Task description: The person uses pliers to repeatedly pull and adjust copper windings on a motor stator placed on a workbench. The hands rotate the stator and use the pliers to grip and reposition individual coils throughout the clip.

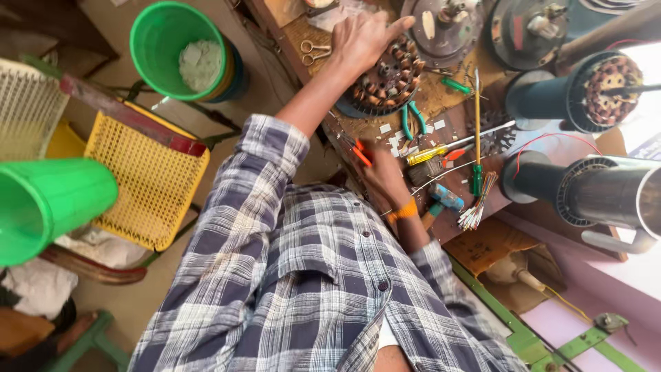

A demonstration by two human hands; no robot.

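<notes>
We see our left hand [365, 38] resting spread on the copper-wound stator [389, 79], fingers over its upper rim. Our right hand [382, 176] is clenched around a red-handled tool [361, 155] just below the stator.

— What's under my left hand [363, 40]?

— A round stator [390, 81], lying flat on the bench, copper coils set in a ring of dark teeth; my palm rests on its upper edge.

— And my right hand [383, 178]?

— It grips a small red-handled tool [361, 153], slanted, just below the stator. Its tip is hidden by my fingers.
</notes>
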